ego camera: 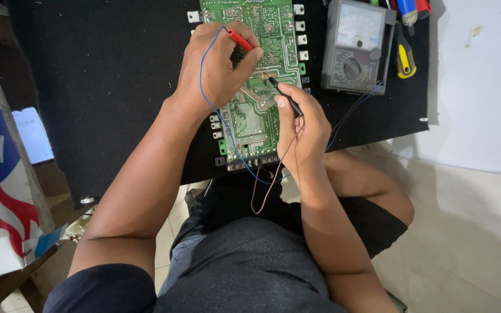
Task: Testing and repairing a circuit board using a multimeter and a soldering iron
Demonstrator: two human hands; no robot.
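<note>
Head view: a green circuit board (259,87) lies solder side up on a black mat (105,87), running from the top edge of the picture down toward the person's lap.

The left hand (218,66) rests on the upper part of the board. Its fingers are pinched tight on a red probe (240,39), which slants down under the fingertips, so the tip is hidden. A blue lead (210,98) runs from the probe over the back of the hand and down along the board's left side.

The right hand (302,130) sits at the board's right edge, just below the left hand. Thumb and fingers are closed on a black probe (285,95), whose tip touches the board near its middle. A thin dark lead (265,185) loops below this hand toward the lap.

An analog meter (355,46) with a dial lies on the mat just right of the board, apart from both hands. A yellow-handled tool (405,61) lies beside the meter's right side, and a blue handle (407,8) shows at the top edge.

At the far left, a lit phone (33,134) lies beyond the mat. A white wall (482,87) stands to the right, with pale floor tiles (465,232) below it.
</note>
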